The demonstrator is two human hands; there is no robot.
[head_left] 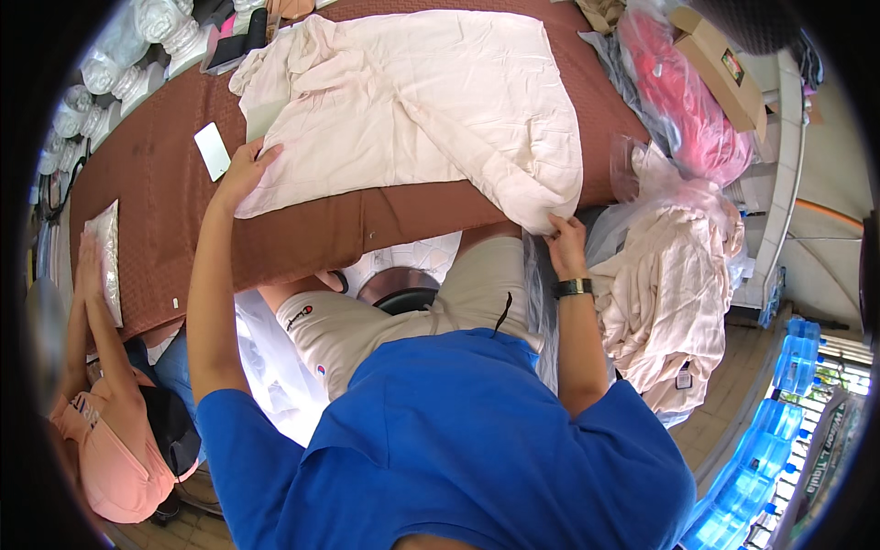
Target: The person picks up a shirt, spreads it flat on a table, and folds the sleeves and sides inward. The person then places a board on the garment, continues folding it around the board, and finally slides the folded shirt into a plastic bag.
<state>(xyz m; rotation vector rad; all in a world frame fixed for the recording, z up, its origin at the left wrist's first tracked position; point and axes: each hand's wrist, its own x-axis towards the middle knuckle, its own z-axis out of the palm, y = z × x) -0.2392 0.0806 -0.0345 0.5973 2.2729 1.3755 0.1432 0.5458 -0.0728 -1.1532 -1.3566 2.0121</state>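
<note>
Both hands are on one cream garment [412, 101] spread over the brown-covered worktop [147, 183]. Left hand [243, 170] lies flat, fingers spread and released, pressing the garment's near-left corner against the cloth. Right hand [566, 240] pinches the garment's near-right corner where it hangs over the worktop's near edge, fingers closed on the fabric; one dark wristband [573, 287] sits on that wrist. The garment covers most of the far and middle part of the worktop, creased, with one folded sleeve running diagonally across its centre. One small white card [212, 150] lies on the cloth just beside the left hand, apart from the garment. To the right, off the worktop, one heap of similar cream garments [665, 302] rests in clear plastic; individual pieces cannot be counted. Beyond it one clear bag of pink-red fabric [683, 101] and one brown cardboard box [720, 69]. One second person in a peach shirt [115, 449] sits at the left, with a hand on one clear-wrapped packet [105, 252] at the worktop's left end. A row of white wrapped bundles [128, 64] runs along the far-left edge, at least six visible. Blue water bottles [779, 422] stand lower right, count unclear.
</note>
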